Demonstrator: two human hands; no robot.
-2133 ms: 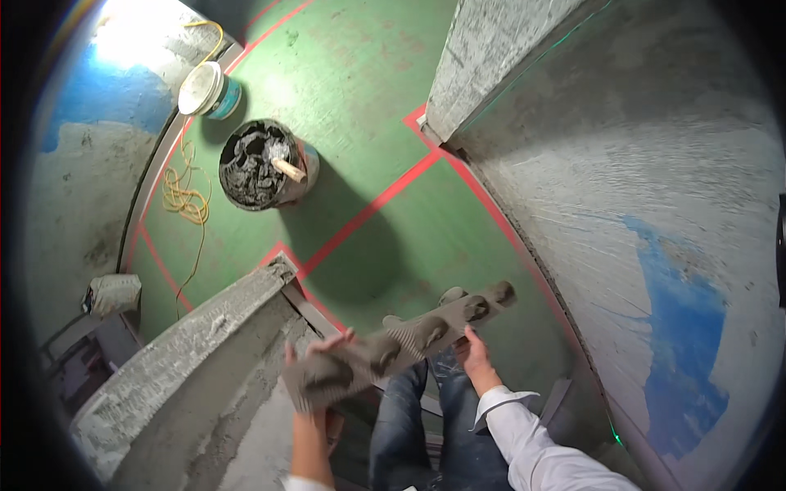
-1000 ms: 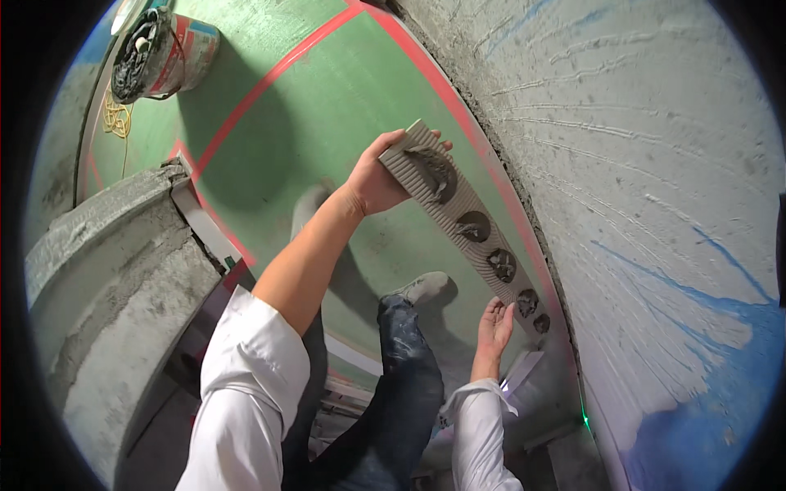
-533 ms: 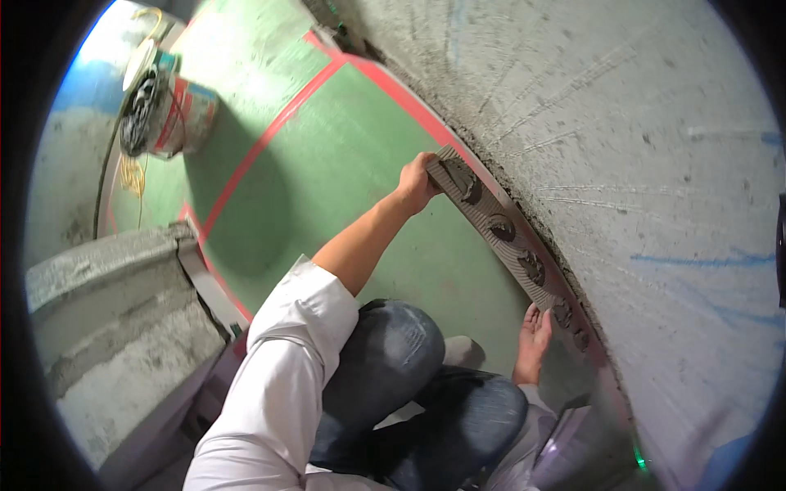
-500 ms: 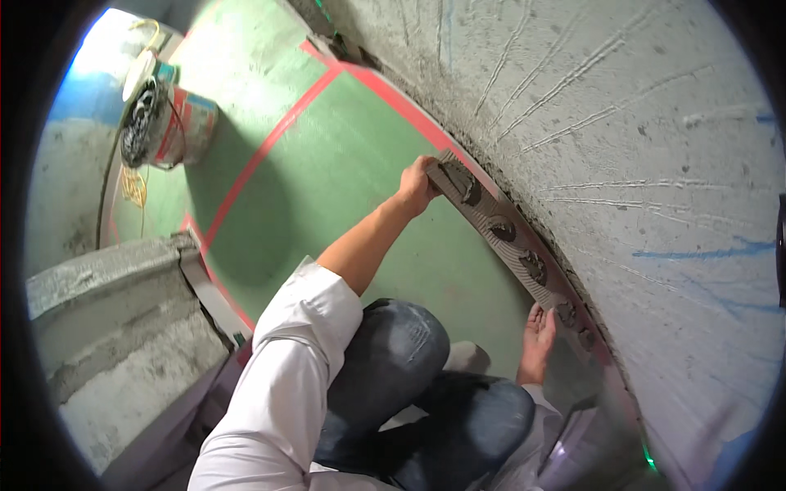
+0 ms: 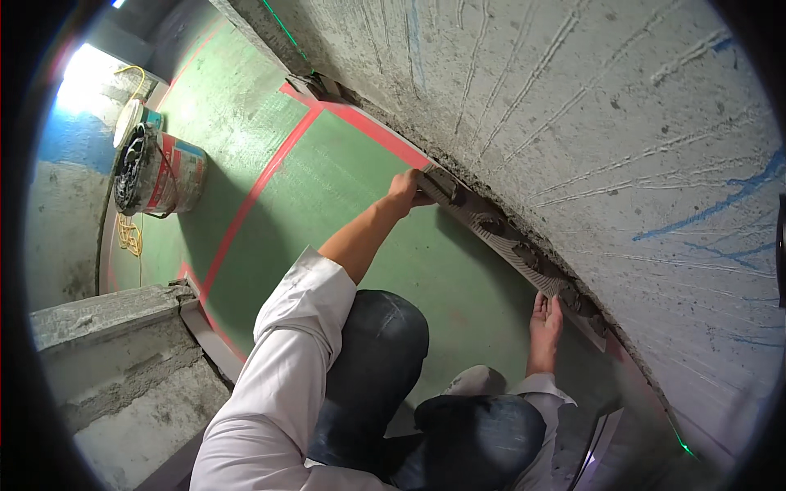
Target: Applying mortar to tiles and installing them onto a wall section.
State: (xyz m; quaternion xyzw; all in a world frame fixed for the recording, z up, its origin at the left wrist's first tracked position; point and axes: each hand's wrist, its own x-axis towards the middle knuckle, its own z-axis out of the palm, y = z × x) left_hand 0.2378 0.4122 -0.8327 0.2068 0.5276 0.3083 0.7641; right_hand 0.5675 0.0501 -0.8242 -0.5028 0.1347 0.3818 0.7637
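Observation:
A long, narrow skirting tile [image 5: 508,248] lies along the foot of the grey wall. Its visible face is combed with grey adhesive and carries several thick, dark dabs [image 5: 534,260]. My left hand [image 5: 405,190] grips the tile's far end, thumb on top, with the other fingers curled partly out of sight. Towards the near end, my right hand [image 5: 546,321] bears against the tile's lower edge with its fingertips, palm up and fingers bent around the edge. The tile leans with its coated side tipped up, close to the wall's base; whether it touches the wall, I cannot tell.
Rough plaster with raised ridges covers the wall [image 5: 606,123]. Red tape [image 5: 260,184] crosses the green floor [image 5: 344,164]. A smeared bucket [image 5: 168,173] stands at far left, near a yellow cord [image 5: 128,236]. A concrete step [image 5: 135,360] is at left. Green laser lines mark the wall's base.
The tile has moved in against the foot of the wall and tilted, its coated face turning more toward the wall. Both hands have gone with it. The view has shifted slightly.

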